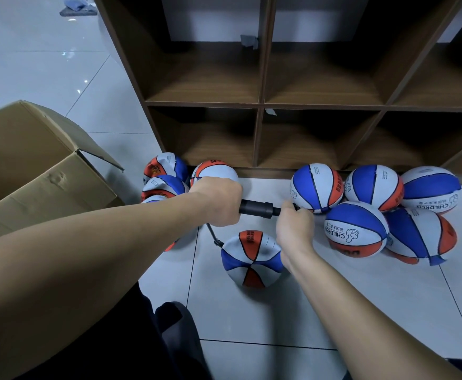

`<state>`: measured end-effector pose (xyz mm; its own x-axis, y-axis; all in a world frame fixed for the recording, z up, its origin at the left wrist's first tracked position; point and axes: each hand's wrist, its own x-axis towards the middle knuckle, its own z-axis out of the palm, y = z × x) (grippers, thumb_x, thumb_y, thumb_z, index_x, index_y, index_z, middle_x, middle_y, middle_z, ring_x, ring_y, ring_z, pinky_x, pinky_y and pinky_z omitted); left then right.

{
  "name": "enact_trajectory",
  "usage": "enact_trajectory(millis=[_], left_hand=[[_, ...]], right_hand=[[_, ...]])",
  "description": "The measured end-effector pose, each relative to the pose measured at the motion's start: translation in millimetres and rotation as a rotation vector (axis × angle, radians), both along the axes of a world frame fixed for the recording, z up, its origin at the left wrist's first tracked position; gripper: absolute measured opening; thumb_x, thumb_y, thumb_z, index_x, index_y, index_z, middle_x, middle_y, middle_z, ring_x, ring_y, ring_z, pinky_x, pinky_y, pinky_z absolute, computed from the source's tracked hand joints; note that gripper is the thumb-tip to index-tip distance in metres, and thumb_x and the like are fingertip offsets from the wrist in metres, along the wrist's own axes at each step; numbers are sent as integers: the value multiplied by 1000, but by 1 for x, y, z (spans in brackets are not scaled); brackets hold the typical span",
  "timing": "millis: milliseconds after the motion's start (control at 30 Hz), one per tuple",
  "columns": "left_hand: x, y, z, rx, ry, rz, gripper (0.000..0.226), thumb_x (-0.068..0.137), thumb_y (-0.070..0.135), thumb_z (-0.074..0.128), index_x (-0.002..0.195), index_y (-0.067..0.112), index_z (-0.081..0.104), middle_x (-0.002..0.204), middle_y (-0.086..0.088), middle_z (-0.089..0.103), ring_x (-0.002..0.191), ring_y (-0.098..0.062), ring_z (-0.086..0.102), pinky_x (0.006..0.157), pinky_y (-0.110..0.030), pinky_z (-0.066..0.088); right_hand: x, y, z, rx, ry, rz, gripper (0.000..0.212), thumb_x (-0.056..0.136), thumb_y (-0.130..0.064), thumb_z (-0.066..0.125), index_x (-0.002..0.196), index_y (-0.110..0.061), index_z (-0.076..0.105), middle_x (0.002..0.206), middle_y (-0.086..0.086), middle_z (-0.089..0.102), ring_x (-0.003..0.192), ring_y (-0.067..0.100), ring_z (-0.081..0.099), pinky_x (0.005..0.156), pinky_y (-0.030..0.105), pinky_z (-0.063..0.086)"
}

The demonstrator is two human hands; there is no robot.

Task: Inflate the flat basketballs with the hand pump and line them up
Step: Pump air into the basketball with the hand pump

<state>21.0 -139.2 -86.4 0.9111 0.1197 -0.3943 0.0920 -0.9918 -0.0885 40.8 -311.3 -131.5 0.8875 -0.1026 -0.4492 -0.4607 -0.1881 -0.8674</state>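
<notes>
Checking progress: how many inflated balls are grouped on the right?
5: three along the shelf base; two in front. Others may be hidden.

1. This looks like a storeroom or sports-equipment room, though nothing labels it outright.
2. At 12 o'clock stands a brown wooden cubby shelf point(261, 102), its square compartments open and deep.
3. Along its foot, from 11 to 3 o'clock, lie red, white and blue basketballs point(317, 187), some printed "CHILDREN": stock in bulk.
4. At 9 o'clock sits an open cardboard shipping box point(46, 171), flaps up.
5. Underfoot, glossy pale floor tiles point(251, 311) with dark grout lines.
6. Far off at 11 o'clock, a grey cloth bundle point(77, 8) on the floor.
</notes>
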Motion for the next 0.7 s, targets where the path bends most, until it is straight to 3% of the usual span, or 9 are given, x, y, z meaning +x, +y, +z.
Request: enact_trajectory(millis=[233, 533, 633, 700], left_hand=[[0, -5, 0, -8, 21, -10, 18, 93, 31, 60, 77, 27, 53, 73, 2, 62, 64, -20, 60, 58, -32, 52], [4, -1, 1, -48, 61, 14, 13, 93, 31, 58, 81, 27, 56, 76, 1, 64, 66, -20, 62, 58, -32, 53], [3, 10, 5, -20, 75, 38, 12, 93, 29, 57, 81, 29, 59, 75, 1, 64, 66, -20, 61, 59, -31, 51], [2, 21, 7, 4, 87, 58, 11, 93, 30, 58, 82, 30, 58, 76, 1, 64, 65, -19, 60, 57, -31, 48]], right_hand=[[-5, 9, 0, -3, 22, 52, 31, 103, -24, 46, 74, -16, 43, 66, -1, 43, 60, 21, 40, 60, 35, 36], [14, -6, -3, 5, 68, 171, 24, 98, -26, 50, 77, -19, 40, 64, -1, 33, 56, 19, 28, 50, 31, 24], [28, -26, -11, 6, 121, 123, 26, 95, -27, 53, 76, -22, 37, 61, -3, 28, 48, 17, 23, 43, 24, 19], [39, -42, -14, 25, 145, 56, 19, 93, -29, 58, 81, -22, 44, 61, -3, 25, 47, 16, 19, 42, 23, 17]])
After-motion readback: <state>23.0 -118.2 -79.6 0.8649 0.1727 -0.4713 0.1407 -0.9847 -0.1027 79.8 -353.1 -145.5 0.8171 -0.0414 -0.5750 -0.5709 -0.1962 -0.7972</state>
